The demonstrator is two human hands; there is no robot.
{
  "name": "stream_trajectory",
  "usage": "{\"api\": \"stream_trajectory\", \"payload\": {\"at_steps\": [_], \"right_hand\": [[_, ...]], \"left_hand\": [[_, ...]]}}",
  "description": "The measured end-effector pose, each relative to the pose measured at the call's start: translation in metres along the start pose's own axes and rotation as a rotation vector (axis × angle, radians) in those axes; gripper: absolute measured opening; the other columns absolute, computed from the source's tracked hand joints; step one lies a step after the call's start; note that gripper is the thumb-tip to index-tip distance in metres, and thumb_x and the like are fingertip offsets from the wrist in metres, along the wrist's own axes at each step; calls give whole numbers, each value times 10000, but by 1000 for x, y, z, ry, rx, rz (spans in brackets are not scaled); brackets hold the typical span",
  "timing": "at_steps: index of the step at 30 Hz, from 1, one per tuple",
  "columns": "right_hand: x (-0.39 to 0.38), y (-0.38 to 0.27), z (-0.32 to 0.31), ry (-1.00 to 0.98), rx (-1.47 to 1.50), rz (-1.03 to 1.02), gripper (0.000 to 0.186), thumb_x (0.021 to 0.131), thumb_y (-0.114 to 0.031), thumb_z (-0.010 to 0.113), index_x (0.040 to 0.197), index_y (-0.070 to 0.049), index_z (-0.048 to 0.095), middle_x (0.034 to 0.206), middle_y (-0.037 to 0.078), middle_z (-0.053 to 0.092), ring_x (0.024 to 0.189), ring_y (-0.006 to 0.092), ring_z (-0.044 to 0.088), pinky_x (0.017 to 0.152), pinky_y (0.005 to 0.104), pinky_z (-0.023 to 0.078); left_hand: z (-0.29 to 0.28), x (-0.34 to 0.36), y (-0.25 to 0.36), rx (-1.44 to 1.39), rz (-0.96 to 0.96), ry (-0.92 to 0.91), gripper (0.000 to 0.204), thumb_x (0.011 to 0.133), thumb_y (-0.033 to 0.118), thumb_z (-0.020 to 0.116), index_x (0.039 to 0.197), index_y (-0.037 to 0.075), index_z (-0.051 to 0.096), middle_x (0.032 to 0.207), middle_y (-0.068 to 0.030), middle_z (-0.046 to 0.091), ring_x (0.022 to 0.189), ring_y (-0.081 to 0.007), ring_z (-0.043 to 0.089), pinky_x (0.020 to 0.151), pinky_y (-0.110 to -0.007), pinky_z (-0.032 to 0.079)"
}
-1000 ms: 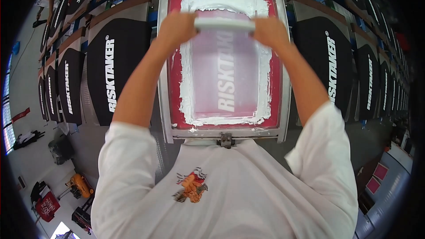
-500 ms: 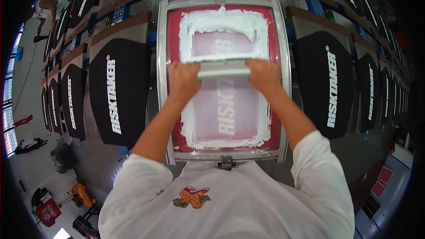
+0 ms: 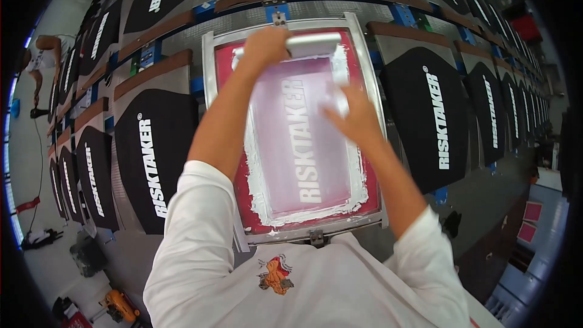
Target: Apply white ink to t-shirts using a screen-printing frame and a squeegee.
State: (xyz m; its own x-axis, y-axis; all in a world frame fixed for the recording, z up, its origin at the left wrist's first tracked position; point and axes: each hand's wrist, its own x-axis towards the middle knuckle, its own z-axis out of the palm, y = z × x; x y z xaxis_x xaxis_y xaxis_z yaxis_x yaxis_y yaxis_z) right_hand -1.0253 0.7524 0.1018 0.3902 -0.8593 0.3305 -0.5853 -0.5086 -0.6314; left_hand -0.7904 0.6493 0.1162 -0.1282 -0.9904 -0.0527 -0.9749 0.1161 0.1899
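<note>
The silver squeegee [image 3: 316, 44] is at the far end of the screen frame [image 3: 357, 54], by the top edge of the pink mesh [image 3: 273, 146]. The left hand [image 3: 267, 48] has its fingers curled tight around the squeegee near its left end. The right hand [image 3: 357, 115] is blurry, but its thumb and fingers look spread and empty, over the mesh and apart from the squeegee. With just one hand on it, the squeegee could tip, so hold it level. For any pull, it's best to use both hands, push evenly, and keep the thick white ink [image 3: 256, 191] out of the sleeves.
</note>
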Motion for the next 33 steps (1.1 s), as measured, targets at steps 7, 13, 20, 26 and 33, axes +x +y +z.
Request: {"api": "stream_trajectory", "payload": {"at_steps": [7, 13, 20, 26, 33], "right_hand": [[-283, -37, -19, -1001, 563, 1054, 368, 874, -355, 617, 950, 3, 644, 906, 49, 649, 826, 119, 578, 742, 276, 469], [-320, -59, 31, -727, 725, 1008, 322, 840, -308, 636, 916, 5, 643, 794, 59, 658, 687, 147, 563, 666, 310, 454], [-302, -70, 18, -625, 398, 758, 293, 773, -301, 663, 829, -13, 660, 734, 190, 631, 720, 355, 613, 664, 423, 469], [-300, -62, 23, -616, 430, 679, 294, 797, -295, 653, 877, -13, 663, 776, 163, 658, 734, 307, 632, 687, 386, 485], [-311, -59, 40, -627, 344, 576, 360, 811, -351, 629, 931, -12, 627, 902, 214, 641, 874, 391, 607, 782, 456, 479]], "left_hand": [[-37, 21, -14, -125, -5, 23, 411, 629, 282, 777, 1014, 187, 674, 981, -84, 671, 941, -288, 627, 803, -407, 504], [0, 9, 1, 86, -9, 26, 411, 661, 275, 757, 1059, 238, 665, 991, -76, 672, 938, -278, 629, 799, -403, 504], [24, -111, 60, 142, -15, -35, 309, 694, 269, 712, 1000, 244, 677, 932, -68, 679, 875, -293, 637, 755, -421, 515], [91, -318, 154, 27, 85, 191, 318, 710, 39, 550, 990, 159, 639, 838, -105, 631, 725, -276, 626, 594, -422, 491], [66, -358, 183, -42, 39, 185, 244, 728, 108, 629, 970, 81, 612, 793, -147, 623, 711, -328, 620, 620, -425, 490]]}}
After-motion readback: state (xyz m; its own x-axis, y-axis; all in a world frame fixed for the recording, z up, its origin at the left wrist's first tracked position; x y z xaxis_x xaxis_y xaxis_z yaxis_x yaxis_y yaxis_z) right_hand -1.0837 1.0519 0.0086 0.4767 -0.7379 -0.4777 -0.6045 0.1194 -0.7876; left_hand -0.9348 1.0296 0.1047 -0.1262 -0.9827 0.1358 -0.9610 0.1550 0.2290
